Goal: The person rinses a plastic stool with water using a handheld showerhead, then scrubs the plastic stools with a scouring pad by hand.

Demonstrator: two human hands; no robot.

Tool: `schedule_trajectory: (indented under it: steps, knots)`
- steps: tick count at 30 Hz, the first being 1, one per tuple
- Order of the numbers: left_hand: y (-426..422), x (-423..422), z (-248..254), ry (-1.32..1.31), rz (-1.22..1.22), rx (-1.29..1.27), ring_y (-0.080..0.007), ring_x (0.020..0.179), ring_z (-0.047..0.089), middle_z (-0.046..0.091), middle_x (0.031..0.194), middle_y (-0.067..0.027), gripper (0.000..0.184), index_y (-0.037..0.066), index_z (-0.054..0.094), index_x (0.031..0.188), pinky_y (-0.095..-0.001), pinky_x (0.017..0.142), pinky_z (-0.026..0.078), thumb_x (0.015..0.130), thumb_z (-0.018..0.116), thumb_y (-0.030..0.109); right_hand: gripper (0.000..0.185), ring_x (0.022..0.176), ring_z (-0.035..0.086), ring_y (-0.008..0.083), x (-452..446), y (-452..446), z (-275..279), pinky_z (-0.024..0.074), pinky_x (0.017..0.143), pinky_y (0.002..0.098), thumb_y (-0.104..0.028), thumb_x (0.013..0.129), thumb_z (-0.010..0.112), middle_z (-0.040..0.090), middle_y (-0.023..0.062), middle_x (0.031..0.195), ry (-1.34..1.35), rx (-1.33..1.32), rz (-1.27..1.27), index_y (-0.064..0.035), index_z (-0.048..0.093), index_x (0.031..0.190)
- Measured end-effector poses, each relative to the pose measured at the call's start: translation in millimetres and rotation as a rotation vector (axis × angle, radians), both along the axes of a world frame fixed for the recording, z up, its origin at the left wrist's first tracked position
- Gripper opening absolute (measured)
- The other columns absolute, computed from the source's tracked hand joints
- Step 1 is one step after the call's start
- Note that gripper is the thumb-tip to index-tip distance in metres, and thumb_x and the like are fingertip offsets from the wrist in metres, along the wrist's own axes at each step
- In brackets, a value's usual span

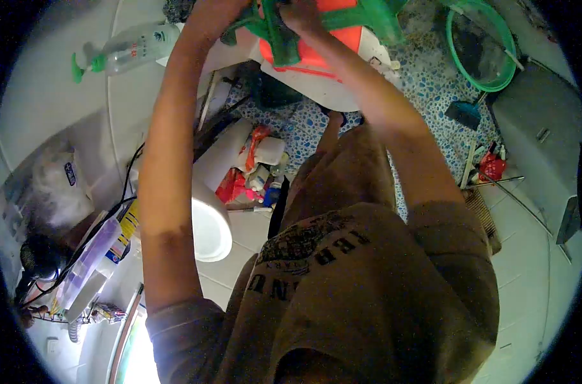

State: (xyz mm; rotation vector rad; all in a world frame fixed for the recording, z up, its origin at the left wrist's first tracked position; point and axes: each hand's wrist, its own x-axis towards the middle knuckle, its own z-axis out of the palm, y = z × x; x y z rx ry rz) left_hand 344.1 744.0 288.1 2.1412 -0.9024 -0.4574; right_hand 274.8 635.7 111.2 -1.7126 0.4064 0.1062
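Note:
At the top edge of the view, my left hand (pixel 217 14) is closed at the left side of a green plastic frame with wide bars (pixel 279 45). Its fingers are partly cut off by the image edge. My right hand (pixel 302 16) is closed on the middle of the same frame, knuckles bent. The frame's right part (pixel 380 22) reaches past my right wrist. Beneath it lies a bright orange-red plastic thing (pixel 310 54), over a white rounded surface (pixel 323 89). The kind of the green frame cannot be made out fully.
A pump bottle (pixel 134 51) stands left of my left arm. A hair dryer (pixel 40 259) with a black cord is lower left. Bottles and red bags (pixel 256 166) crowd the floor by a white bowl-shaped fixture (pixel 209 230). A green-rimmed basin (pixel 454 48) and a brush (pixel 465 114) are right.

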Motion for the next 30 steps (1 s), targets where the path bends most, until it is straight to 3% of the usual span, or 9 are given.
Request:
schedule_trajectory:
  steps: [3, 6, 11, 13, 17, 20, 22, 25, 30]
  knots:
    - [2, -11, 0, 0.127, 0.066, -0.032, -0.0277, 0.141, 0.022, 0.024, 0.153, -0.0080, 0.063, 0.009, 0.042, 0.139, -0.0414, 0.112, 0.026, 0.085, 0.069, 0.026, 0.028, 0.085, 0.061, 0.0365, -40, 62, -10, 0.0499, 0.079, 0.0472, -0.010, 0.073, 0.063, 0.063, 0.0186, 0.094, -0.417, -0.475, -0.274, -0.0041, 0.066, 0.101]
    - [1, -9, 5, 0.008, 0.050, 0.018, -0.0279, 0.142, 0.021, 0.025, 0.152, -0.0086, 0.060, 0.009, 0.044, 0.138, -0.0410, 0.113, 0.024, 0.086, 0.068, 0.026, 0.032, 0.087, 0.060, 0.0378, -102, 65, 2, 0.0497, 0.080, 0.0475, -0.010, 0.073, 0.065, 0.063, 0.0209, 0.098, -0.294, -0.382, -0.115, -0.0027, 0.063, 0.105]
    - [-3, -7, 6, 0.115, 0.079, -0.037, -0.0284, 0.141, 0.023, 0.026, 0.152, -0.0089, 0.057, 0.009, 0.046, 0.137, -0.0412, 0.113, 0.025, 0.086, 0.067, 0.024, 0.027, 0.092, 0.062, 0.0373, -33, 58, -2, 0.0519, 0.074, 0.0429, -0.007, 0.082, 0.058, 0.060, 0.0199, 0.108, -0.186, -0.215, -0.132, -0.0063, 0.064, 0.109]
    - [-1, -8, -1, 0.047, 0.055, -0.012, -0.0278, 0.141, 0.023, 0.026, 0.152, -0.0086, 0.057, 0.009, 0.046, 0.137, -0.0408, 0.112, 0.027, 0.085, 0.067, 0.020, 0.027, 0.093, 0.061, 0.0374, -62, 70, 4, 0.0519, 0.072, 0.0430, -0.007, 0.083, 0.057, 0.061, 0.0207, 0.107, -0.204, -0.523, -0.142, -0.0063, 0.065, 0.108]
    - [-4, -7, 2, 0.143, 0.078, -0.092, -0.0258, 0.140, 0.025, 0.028, 0.152, -0.0070, 0.058, 0.009, 0.046, 0.137, -0.0389, 0.108, 0.033, 0.084, 0.067, 0.009, 0.015, 0.086, 0.061, 0.0384, -93, 76, -1, 0.0500, 0.067, 0.0450, -0.008, 0.078, 0.060, 0.062, 0.0211, 0.098, -0.284, -0.511, -0.153, -0.0026, 0.064, 0.091]
    - [-2, -1, -2, 0.215, 0.117, -0.136, -0.0251, 0.140, 0.026, 0.028, 0.152, -0.0062, 0.057, 0.009, 0.046, 0.138, -0.0383, 0.105, 0.037, 0.084, 0.066, 0.005, 0.023, 0.086, 0.061, 0.0374, -43, 59, -5, 0.0511, 0.069, 0.0453, -0.008, 0.074, 0.062, 0.062, 0.0191, 0.097, -0.131, -0.399, -0.055, -0.0040, 0.066, 0.096]
    - [2, 4, -8, 0.225, 0.062, -0.225, -0.0251, 0.139, 0.027, 0.028, 0.151, -0.0063, 0.056, 0.009, 0.046, 0.138, -0.0384, 0.104, 0.038, 0.085, 0.064, 0.002, 0.028, 0.083, 0.062, 0.0369, -65, 68, 8, 0.0525, 0.071, 0.0442, -0.007, 0.072, 0.063, 0.063, 0.0172, 0.093, -0.066, -0.635, -0.024, -0.0073, 0.067, 0.100]
    - [5, 3, -5, 0.113, 0.047, -0.084, -0.0250, 0.139, 0.028, 0.028, 0.151, -0.0065, 0.056, 0.010, 0.045, 0.138, -0.0387, 0.104, 0.039, 0.085, 0.064, 0.003, 0.031, 0.079, 0.063, 0.0364, -114, 41, 0, 0.0533, 0.072, 0.0436, -0.010, 0.072, 0.065, 0.064, 0.0150, 0.085, -0.451, -0.723, 0.116, -0.0094, 0.066, 0.103]
    - [-8, -6, 3, 0.200, 0.125, -0.102, -0.0270, 0.138, 0.028, 0.025, 0.152, -0.0066, 0.056, 0.012, 0.044, 0.138, -0.0387, 0.104, 0.039, 0.086, 0.065, 0.009, 0.032, 0.080, 0.062, 0.0323, -64, 12, 0, 0.0520, 0.073, 0.0439, -0.011, 0.076, 0.064, 0.063, 0.0138, 0.087, -0.298, -0.548, 0.241, -0.0074, 0.065, 0.108]
